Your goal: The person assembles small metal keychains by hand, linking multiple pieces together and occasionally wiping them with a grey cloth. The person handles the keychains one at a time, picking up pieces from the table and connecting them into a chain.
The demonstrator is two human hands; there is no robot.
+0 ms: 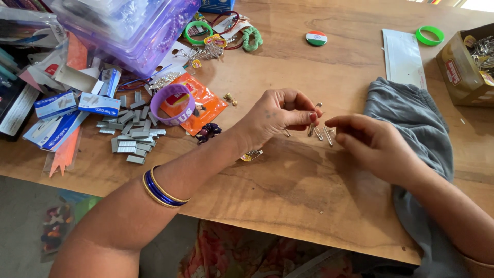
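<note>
Safety pins being sorted on the wooden tabletop (288,195)
Left hand (272,121) pinches one safety pin (317,106) in a narrow grip; right hand (373,146), fingers curled and holding nothing visible, hovers beside loose pins (321,134) just left of the grey cloth (411,116); better to pinch the clasp end, point away

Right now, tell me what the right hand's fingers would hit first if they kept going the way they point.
The right hand points leftward; its fingertips would probably meet the left hand's fingertips pinching a safety pin.
</note>
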